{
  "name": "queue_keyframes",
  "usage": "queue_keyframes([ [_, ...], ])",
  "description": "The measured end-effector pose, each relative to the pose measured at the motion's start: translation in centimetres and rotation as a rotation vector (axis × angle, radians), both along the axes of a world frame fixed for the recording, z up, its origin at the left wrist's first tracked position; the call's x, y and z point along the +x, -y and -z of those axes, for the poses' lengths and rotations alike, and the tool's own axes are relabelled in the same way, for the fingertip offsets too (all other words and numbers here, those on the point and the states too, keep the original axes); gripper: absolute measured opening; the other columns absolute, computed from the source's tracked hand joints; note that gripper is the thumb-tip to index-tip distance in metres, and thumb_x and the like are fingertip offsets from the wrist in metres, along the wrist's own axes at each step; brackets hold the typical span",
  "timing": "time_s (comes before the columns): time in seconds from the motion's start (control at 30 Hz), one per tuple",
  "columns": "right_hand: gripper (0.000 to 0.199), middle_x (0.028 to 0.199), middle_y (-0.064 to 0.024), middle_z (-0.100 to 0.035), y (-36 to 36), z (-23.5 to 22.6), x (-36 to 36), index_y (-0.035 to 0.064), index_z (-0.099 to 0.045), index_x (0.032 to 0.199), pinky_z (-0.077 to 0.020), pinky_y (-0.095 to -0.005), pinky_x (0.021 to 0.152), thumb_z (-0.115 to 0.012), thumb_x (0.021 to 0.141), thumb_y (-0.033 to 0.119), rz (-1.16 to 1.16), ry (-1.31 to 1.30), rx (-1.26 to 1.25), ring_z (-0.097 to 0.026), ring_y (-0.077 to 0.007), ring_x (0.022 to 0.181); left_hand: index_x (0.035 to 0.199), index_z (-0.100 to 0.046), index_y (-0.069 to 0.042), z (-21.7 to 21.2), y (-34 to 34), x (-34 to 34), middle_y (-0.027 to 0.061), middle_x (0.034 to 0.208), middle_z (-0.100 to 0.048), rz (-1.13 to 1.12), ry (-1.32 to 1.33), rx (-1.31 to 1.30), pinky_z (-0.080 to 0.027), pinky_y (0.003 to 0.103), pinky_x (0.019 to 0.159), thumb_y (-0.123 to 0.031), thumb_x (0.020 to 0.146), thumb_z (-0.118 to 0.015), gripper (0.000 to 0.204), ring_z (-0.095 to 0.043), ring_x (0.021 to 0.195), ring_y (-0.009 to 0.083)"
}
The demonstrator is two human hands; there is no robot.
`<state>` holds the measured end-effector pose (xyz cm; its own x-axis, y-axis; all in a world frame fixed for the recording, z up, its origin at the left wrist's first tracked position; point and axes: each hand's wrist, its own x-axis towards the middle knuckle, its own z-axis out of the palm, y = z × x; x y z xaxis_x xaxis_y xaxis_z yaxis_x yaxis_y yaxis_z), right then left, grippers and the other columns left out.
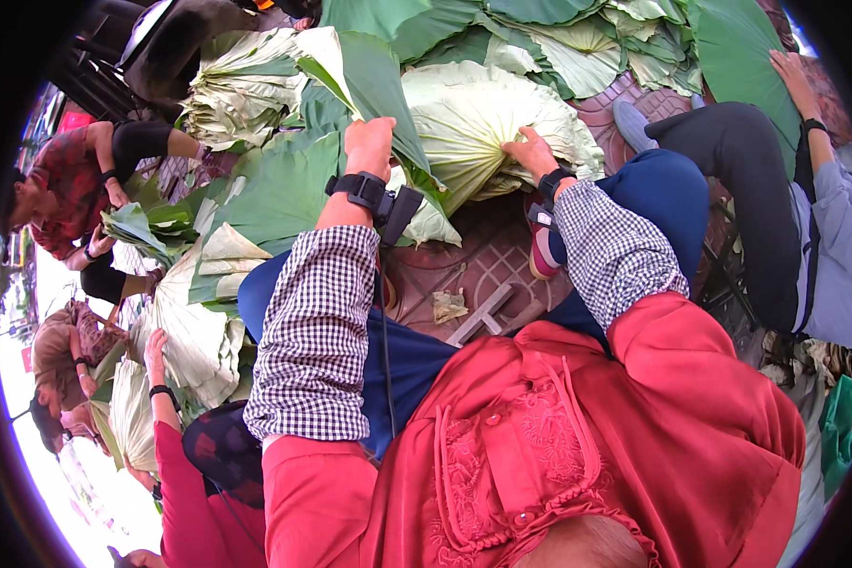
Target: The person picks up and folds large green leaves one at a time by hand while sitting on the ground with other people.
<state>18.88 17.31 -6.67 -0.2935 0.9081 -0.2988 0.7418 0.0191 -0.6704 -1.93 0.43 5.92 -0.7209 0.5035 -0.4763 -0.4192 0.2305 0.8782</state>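
Note:
My left hand [369,147] is closed in a fist around the edge of a large green lotus leaf [379,85], which stands up and folds over beyond it. To its right, my right hand [536,154] has its fingers bent together on a pale lotus leaf [488,118]. This pale leaf lies spread, underside up with its ribs showing, and seems to top a stack. Another broad green leaf [289,189] lies left of my left hand, partly across my knee. Black bands circle both my wrists, and a small black device hangs at the left one.
More lotus leaves [577,52] are heaped at the far side, with a folded pale bundle [241,85] at the far left. Co-workers handle leaves at left and right; one hand [795,80] rests on a green leaf. A leaf scrap [450,305] lies on the reddish paving [426,275].

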Motion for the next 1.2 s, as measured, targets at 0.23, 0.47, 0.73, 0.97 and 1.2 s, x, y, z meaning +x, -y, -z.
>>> queue_keyframes([
  [0.23, 0.056, 0.124, -0.0214, -0.052, 1.5, -0.9, -1.7, 0.0008, -0.053, 0.120, -0.0386, -0.0352, 0.099, -0.068, 0.070, 0.019, -0.241, -0.118, 0.279, -0.050, -0.0342, 0.115, 0.101, -0.054, 0.005, -0.5, 0.8, -0.2, 0.0123, 0.087, -0.060, -0.027, 0.033, -0.011, -0.052, 0.043, 0.063, -0.007, 0.080, -0.058, 0.025, -0.059, 0.072, 0.0269],
  [0.47, 0.046, 0.125, -0.0185, -0.050, 8.1, -7.5, -5.4, 0.0006, -0.050, 0.119, -0.0387, -0.0373, 0.099, -0.056, 0.073, 0.003, -0.651, -0.475, 0.627, -0.047, -0.0345, 0.116, 0.099, -0.053, 0.004, -0.1, 1.2, -0.4, 0.0128, 0.084, -0.059, -0.001, 0.022, 0.127, -0.053, 0.043, 0.057, -0.009, 0.078, -0.061, 0.027, -0.060, 0.064, 0.0262],
  [0.73, 0.037, 0.121, -0.0158, -0.052, 11.4, -10.7, -6.2, 0.0011, -0.054, 0.112, -0.0436, -0.0369, 0.091, -0.055, 0.075, 0.002, -0.877, -0.605, 0.365, -0.052, -0.0327, 0.108, 0.104, -0.048, 0.003, -1.9, 1.6, 0.8, 0.0119, 0.087, -0.059, 0.282, -0.072, -0.106, -0.050, 0.038, 0.065, -0.033, 0.070, -0.077, 0.057, -0.059, 0.071, 0.0225],
  [0.97, 0.019, 0.086, -0.0133, -0.067, 8.0, -8.2, -5.9, 0.0077, -0.069, 0.089, -0.0492, -0.0332, 0.076, -0.061, 0.077, 0.019, -0.346, -0.399, 0.068, -0.063, -0.0286, 0.082, 0.096, -0.058, 0.010, 2.2, 1.5, -2.0, 0.0174, 0.088, -0.062, 0.005, -0.155, -0.089, -0.053, 0.037, 0.053, -0.008, 0.071, -0.061, 0.031, -0.063, 0.068, 0.0257],
  [1.2, 0.022, 0.087, -0.0077, -0.066, 5.8, -4.0, -2.6, 0.0077, -0.066, 0.099, -0.0498, -0.0308, 0.057, -0.058, 0.080, 0.015, 0.038, -0.387, -0.512, -0.065, -0.0195, 0.074, 0.095, -0.057, 0.011, 1.5, 1.2, -1.3, 0.0201, 0.096, -0.060, -0.001, -0.163, -0.083, -0.054, 0.039, 0.055, -0.007, 0.071, -0.060, 0.030, -0.064, 0.072, 0.0285],
])
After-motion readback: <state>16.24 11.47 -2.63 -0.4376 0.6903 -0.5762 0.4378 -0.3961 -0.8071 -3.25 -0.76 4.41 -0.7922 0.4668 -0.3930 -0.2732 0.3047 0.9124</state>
